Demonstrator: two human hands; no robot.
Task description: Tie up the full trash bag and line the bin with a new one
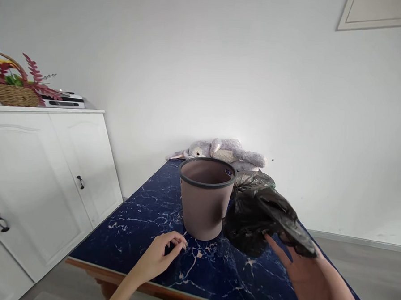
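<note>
A taupe plastic waste bin (204,204) with a dark rim stands upright on the blue marble-patterned table (143,209). My right hand (298,262) holds a crumpled black plastic bag (261,213) just right of the bin, its fingers partly hidden under the bag. My left hand (159,257) rests on the table in front of the bin, fingers curled with the tips pinched together on the surface; whether they hold anything is not visible.
A grey plush rabbit (220,152) lies at the table's far end against the white wall. A white cabinet (40,182) stands on the left, carrying a wicker basket of flowers (14,84). Grey floor shows to the right.
</note>
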